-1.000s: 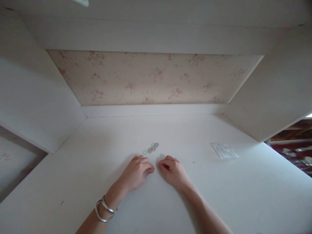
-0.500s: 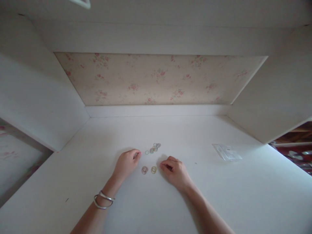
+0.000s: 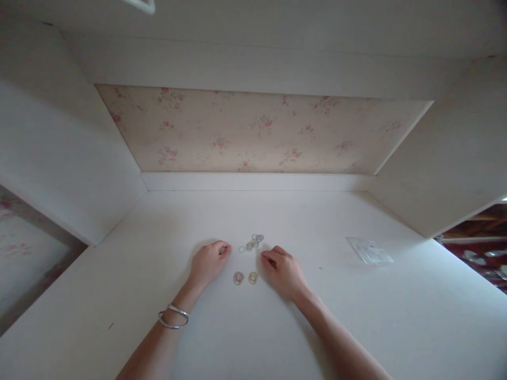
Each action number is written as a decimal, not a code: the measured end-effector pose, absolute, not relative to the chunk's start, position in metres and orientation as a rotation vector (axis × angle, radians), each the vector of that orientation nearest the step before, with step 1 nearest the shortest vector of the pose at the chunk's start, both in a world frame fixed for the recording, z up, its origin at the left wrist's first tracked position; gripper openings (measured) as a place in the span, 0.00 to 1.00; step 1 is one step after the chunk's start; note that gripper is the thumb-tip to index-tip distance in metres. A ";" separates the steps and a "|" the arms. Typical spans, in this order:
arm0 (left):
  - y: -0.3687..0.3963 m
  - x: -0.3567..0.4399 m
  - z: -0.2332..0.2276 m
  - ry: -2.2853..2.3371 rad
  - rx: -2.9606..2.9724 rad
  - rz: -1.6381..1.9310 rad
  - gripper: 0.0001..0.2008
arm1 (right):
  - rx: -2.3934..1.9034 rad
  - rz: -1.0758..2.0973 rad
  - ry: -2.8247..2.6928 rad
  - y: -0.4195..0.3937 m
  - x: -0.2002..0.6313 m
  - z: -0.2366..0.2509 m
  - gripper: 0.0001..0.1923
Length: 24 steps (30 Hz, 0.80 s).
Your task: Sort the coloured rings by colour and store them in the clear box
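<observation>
Fingers (image 3: 226,245) of the left hand (image 3: 209,262) and the right hand (image 3: 285,270) curl, any grip unclear, and a careless nudge could scatter the overlapping rings (image 3: 250,246) between them.

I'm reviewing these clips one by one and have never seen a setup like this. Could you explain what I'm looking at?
There is no machine here: a person works with bare hands. Every picture comes from one camera worn on the head, looking forward and down. On the white surface lie a small pile of greyish rings between the hands, with a single ring beside it. Nearer the viewer are pinkish rings and yellowish rings. A clear plastic packet lies off to the right. The left hand, with bangles at its wrist, and the right hand have curled fingers; whether either holds something is unclear.
</observation>
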<state>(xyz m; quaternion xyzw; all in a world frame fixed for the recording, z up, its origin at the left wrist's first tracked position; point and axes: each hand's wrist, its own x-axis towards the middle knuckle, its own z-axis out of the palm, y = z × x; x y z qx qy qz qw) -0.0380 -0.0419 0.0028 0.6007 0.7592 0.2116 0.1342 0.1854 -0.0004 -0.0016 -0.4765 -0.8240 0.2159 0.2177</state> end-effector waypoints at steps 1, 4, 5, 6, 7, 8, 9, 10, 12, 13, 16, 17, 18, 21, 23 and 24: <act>-0.042 -0.038 0.003 2.197 1.744 0.613 0.16 | -1.347 0.555 -2.303 0.003 0.182 0.000 0.14; -0.043 -0.037 0.006 2.196 1.728 0.589 0.16 | -1.413 0.461 -2.335 0.011 0.173 0.003 0.14; -0.043 -0.036 0.007 2.202 1.719 0.573 0.16 | -1.422 0.442 -2.345 0.013 0.170 0.003 0.14; -0.043 -0.035 0.008 2.210 1.711 0.558 0.16 | -1.427 0.426 -2.353 0.014 0.168 0.003 0.14; -0.043 -0.035 0.008 2.218 1.707 0.546 0.16 | -1.430 0.411 -2.362 0.014 0.166 0.003 0.14; -0.044 -0.034 0.009 2.226 1.708 0.536 0.15 | -1.432 0.394 -2.372 0.015 0.165 0.002 0.14; -0.044 -0.033 0.010 2.233 1.711 0.528 0.15 | -1.432 0.377 -2.383 0.015 0.164 0.002 0.14; -0.044 -0.033 0.010 2.242 1.712 0.519 0.15 | -1.432 0.363 -2.395 0.016 0.163 0.002 0.14; -0.044 -0.032 0.011 2.257 1.707 0.498 0.15 | -1.434 0.343 -2.415 0.017 0.161 0.002 0.13; -0.044 -0.032 0.012 2.263 1.702 0.489 0.15 | -1.436 0.339 -2.422 0.019 0.160 0.002 0.13; -0.044 -0.032 0.012 2.266 1.689 0.481 0.15 | -1.424 0.342 -2.443 0.025 0.158 0.003 0.13; -0.044 -0.032 0.011 2.262 1.688 0.483 0.15 | -1.413 0.344 -2.453 0.027 0.157 0.003 0.13; -0.043 -0.032 0.010 2.260 1.688 0.487 0.15 | -1.400 0.344 -2.463 0.028 0.156 0.003 0.13; -0.042 -0.033 0.008 2.263 1.707 0.502 0.14 | -1.351 0.318 -2.490 0.031 0.155 0.002 0.14; -0.041 -0.034 0.007 2.262 1.718 0.500 0.14 | -1.320 0.301 -2.490 0.031 0.155 0.001 0.15; -0.041 -0.034 0.007 2.260 1.715 0.496 0.14 | -1.312 0.303 -2.479 0.030 0.154 0.000 0.15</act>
